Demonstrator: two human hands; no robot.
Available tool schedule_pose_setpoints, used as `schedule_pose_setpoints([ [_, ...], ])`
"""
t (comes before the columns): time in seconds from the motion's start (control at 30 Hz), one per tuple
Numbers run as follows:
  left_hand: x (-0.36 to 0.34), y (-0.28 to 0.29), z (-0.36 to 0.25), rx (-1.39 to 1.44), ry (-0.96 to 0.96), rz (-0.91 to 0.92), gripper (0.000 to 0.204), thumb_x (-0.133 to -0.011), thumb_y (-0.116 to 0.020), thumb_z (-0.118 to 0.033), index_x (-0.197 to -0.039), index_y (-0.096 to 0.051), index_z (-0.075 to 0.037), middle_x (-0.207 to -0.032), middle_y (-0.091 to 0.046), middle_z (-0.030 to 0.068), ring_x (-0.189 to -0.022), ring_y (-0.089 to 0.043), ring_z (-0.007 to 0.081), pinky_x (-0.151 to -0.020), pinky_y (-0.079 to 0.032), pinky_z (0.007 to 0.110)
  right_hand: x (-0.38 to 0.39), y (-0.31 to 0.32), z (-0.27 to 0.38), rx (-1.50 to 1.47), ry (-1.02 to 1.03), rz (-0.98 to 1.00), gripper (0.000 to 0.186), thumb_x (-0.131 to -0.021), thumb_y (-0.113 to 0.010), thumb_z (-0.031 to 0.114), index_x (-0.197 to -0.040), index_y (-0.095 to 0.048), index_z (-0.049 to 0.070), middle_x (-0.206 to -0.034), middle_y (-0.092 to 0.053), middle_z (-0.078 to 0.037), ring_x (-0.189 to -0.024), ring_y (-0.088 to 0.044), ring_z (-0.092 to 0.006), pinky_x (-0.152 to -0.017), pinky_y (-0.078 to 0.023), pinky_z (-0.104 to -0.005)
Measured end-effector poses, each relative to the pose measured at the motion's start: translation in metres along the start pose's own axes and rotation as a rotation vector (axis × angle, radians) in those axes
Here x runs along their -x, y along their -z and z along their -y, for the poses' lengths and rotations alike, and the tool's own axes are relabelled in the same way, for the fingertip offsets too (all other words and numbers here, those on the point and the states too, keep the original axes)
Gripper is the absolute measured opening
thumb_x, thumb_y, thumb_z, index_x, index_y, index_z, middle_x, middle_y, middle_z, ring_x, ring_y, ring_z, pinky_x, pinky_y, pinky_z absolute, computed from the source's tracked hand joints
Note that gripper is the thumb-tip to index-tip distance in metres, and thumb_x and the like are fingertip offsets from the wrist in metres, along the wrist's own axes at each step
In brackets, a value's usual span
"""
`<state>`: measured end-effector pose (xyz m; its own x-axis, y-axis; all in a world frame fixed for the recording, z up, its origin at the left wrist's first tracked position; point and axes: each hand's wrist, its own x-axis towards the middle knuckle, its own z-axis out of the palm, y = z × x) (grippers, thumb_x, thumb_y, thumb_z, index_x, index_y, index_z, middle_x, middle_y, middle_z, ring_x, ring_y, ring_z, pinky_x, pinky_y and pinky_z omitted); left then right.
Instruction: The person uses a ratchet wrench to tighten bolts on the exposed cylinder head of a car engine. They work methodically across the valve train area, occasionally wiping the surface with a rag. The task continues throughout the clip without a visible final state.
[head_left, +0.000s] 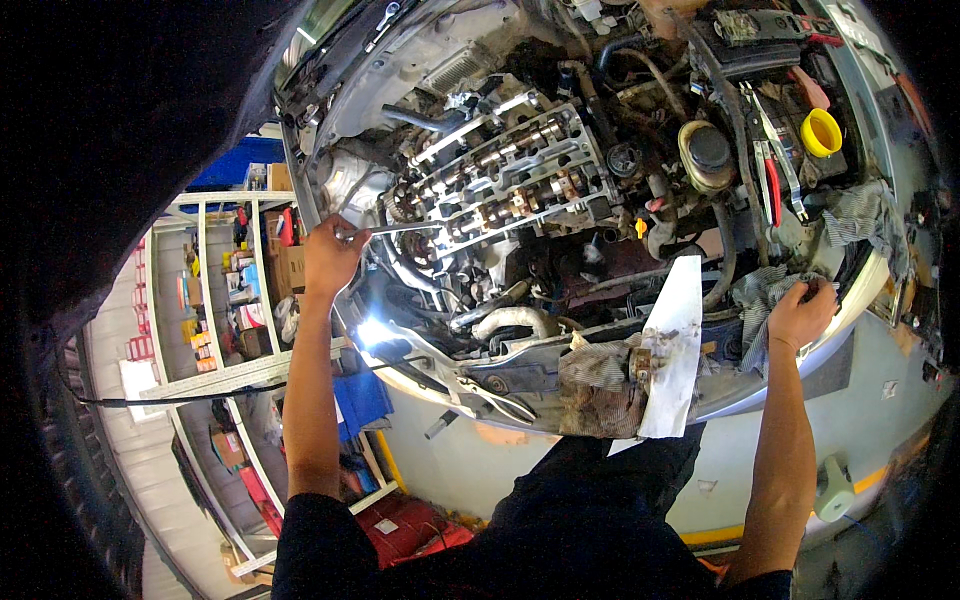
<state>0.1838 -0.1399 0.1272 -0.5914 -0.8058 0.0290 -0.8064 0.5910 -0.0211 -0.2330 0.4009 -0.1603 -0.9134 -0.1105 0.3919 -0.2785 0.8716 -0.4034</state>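
My left hand (333, 260) is closed around one end of a long, thin metal tool (395, 229), probably a wrench. Its far end reaches the lower camshaft sprocket (412, 246) at the left end of the open engine. Two camshafts (515, 203) with shiny lobes lie exposed in the cylinder head, side by side. At the front right edge of the car, my right hand (803, 316) has its fingers curled, beside a grey striped rag (762, 300). What it grips, if anything, is hidden.
A lit work lamp (374, 331) shines at the front left. Dirty rags (603, 385) and a white sheet (672, 350) drape over the front edge. Red-handled pliers (770, 185), a yellow cap (821, 132) and another rag (862, 220) lie to the right. Shelves (205, 270) stand at left.
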Motion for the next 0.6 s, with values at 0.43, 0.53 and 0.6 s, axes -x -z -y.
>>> schedule_pose_setpoints([
  [0.43, 0.009, -0.009, 0.039, 1.161, 0.713, 0.227, 0.02, -0.104, -0.072, -0.016, -0.116, -0.067, -0.002, -0.066, -0.047, -0.0052, -0.056, -0.048, 0.005, -0.043, -0.027, 0.024, 0.0, -0.001, -0.002, 0.022, 0.005, -0.005, 0.029, -0.091, -0.068, 0.026, -0.105, -0.066, 0.001, -0.102, -0.067, -0.021, -0.101, -0.062, -0.045, -0.088, -0.048, -0.0568],
  [0.53, 0.008, -0.026, 0.066, 0.583, 0.481, 0.063, 0.028, -0.1, -0.078, -0.028, -0.093, -0.069, -0.002, -0.07, -0.065, 0.0076, -0.062, -0.066, 0.0159, -0.047, -0.044, 0.034, 0.001, -0.002, 0.0, 0.008, -0.027, 0.023, 0.032, -0.091, -0.069, 0.029, -0.107, -0.065, 0.002, -0.102, -0.067, -0.021, -0.101, -0.062, -0.0453, -0.088, -0.048, -0.0567],
  [0.6, 0.001, -0.031, 0.044, 0.194, 0.199, -0.071, 0.035, -0.098, -0.079, -0.032, -0.084, -0.067, -0.002, -0.073, -0.07, 0.013, -0.066, -0.072, 0.0229, -0.052, -0.05, 0.037, 0.001, -0.002, -0.004, 0.011, -0.031, 0.002, 0.032, -0.091, -0.069, 0.03, -0.107, -0.066, 0.002, -0.101, -0.067, -0.02, -0.1, -0.062, -0.0453, -0.087, -0.048, -0.0567],
])
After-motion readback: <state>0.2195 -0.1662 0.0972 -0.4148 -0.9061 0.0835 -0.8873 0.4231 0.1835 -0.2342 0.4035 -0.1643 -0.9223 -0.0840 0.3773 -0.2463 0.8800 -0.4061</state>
